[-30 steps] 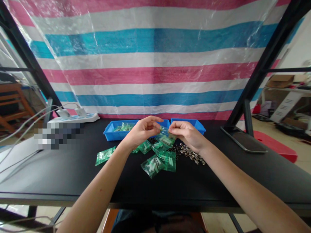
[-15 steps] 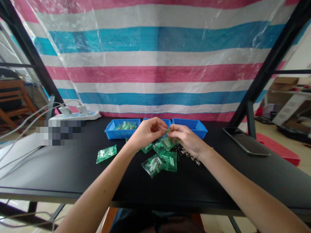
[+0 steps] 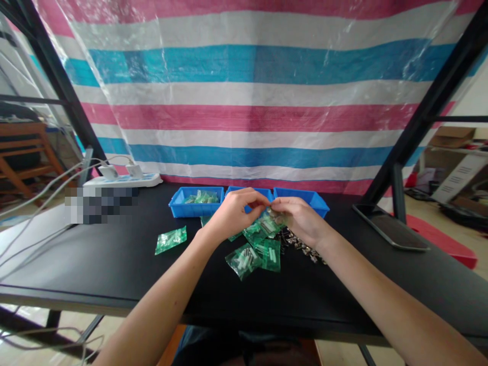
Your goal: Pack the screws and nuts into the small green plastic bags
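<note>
Both hands meet above the middle of the black table [image 3: 95, 264], just in front of the blue trays. The left hand [image 3: 232, 216] and right hand [image 3: 301, 218] each pinch the same small green packet [image 3: 271, 219] between thumb and fingertips, the fingers closed on its upper edge. The packet is a translucent green plastic pouch, crinkled and glossy, with pale, short cylindrical pieces showing through; its exact contents are too small to tell. It hangs just above a loose heap of like packets [image 3: 255, 251] lying on the table at 6 o'clock from the hands. One stray packet [image 3: 171, 240] lies apart at 8 o'clock. A scatter of small metal parts [image 3: 305, 245] sits at 4 o'clock, under the right wrist. At 12 o'clock stand three blue trays; the left tray [image 3: 179, 209] holds more green packets. A power strip [image 3: 122, 180] lies at 10 o'clock.
</note>
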